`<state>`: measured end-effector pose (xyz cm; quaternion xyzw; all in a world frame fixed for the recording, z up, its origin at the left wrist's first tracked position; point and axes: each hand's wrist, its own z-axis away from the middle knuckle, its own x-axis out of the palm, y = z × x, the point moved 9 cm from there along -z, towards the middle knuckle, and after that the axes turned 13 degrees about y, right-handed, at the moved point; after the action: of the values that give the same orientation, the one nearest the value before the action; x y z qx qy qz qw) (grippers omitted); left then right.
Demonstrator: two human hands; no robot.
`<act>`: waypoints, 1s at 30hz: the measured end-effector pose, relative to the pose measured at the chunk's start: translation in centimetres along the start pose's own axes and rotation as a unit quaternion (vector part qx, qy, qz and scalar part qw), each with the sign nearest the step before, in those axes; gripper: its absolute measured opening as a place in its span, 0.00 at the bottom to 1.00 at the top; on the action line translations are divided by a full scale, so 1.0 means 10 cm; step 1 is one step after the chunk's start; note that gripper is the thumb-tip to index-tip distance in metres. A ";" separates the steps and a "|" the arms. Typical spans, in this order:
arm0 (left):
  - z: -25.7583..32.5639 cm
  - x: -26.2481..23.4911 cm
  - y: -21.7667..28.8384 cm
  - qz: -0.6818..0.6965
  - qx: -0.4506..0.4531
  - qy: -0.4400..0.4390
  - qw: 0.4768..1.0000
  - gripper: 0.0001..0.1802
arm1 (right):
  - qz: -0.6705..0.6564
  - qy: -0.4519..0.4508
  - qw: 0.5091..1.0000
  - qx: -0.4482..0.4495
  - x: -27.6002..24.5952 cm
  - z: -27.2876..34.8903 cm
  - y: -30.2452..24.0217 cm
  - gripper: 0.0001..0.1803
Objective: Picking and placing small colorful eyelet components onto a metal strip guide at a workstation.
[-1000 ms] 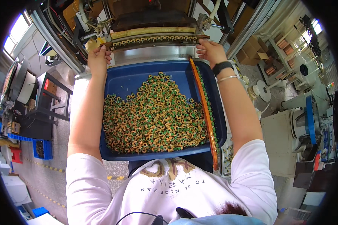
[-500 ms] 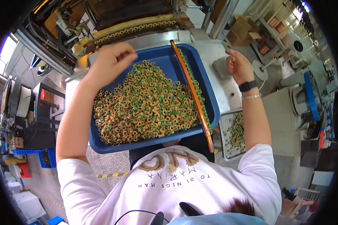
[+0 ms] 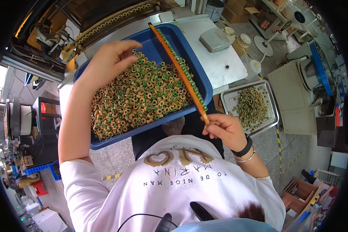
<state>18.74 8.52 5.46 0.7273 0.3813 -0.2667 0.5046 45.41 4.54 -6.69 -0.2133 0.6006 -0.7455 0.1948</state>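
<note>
A blue plastic tray (image 3: 205,83) holds a heap of small ring-shaped coils (image 3: 139,92), copper-coloured and green with thin wire legs. Across the tray's right part lies a long, narrow orange-brown strip (image 3: 178,67), with a row of green coils (image 3: 191,79) along its right side. My right hand (image 3: 226,131) pinches the strip's near end, which sticks out past the tray's near rim. Above the heap's far left part, my left hand (image 3: 112,60) has its thumb and index finger spread apart, and no object shows between them.
Right of the blue tray, a metal tray (image 3: 272,104) carries more coils. A grey block-like box (image 3: 215,39) sits on the white work surface (image 3: 220,69). Behind the tray stands a machine with a row of coils (image 3: 108,21). A cabinet (image 3: 286,81) stands at right.
My right hand came down from beyond the tray's right side and took hold of the strip's near end. My left hand's fingers opened above the heap. The view has shifted.
</note>
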 end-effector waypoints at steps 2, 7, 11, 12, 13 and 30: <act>-0.06 -0.01 -0.07 -0.042 0.032 0.002 0.999 0.22 | -0.018 0.017 0.999 -0.030 -0.15 0.06 -0.12 0.15; -0.08 -0.25 -0.20 -0.156 0.052 0.138 0.977 0.37 | 0.020 0.009 0.995 -0.094 -0.67 0.26 -0.43 0.14; 0.06 -0.20 -0.15 -0.108 0.062 0.085 0.989 0.21 | 0.010 0.013 0.990 -0.137 -0.97 0.33 -0.46 0.14; 0.11 -0.13 -0.06 -0.137 0.079 0.049 0.986 0.15 | 0.005 0.022 0.989 -0.145 -1.04 0.33 -0.44 0.15; 0.25 -0.16 0.02 -0.162 0.100 0.055 0.980 0.13 | -0.003 0.079 0.988 -0.132 -1.19 0.29 -0.41 0.15; 1.58 0.82 0.51 0.261 -0.270 -0.212 0.902 0.11 | -0.192 0.295 0.931 -0.096 -2.04 0.12 0.16 0.16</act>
<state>27.57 -4.94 -3.68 0.5630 0.1191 -0.1597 0.8021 63.11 14.45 -9.76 -0.1122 0.6474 -0.7368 -0.1594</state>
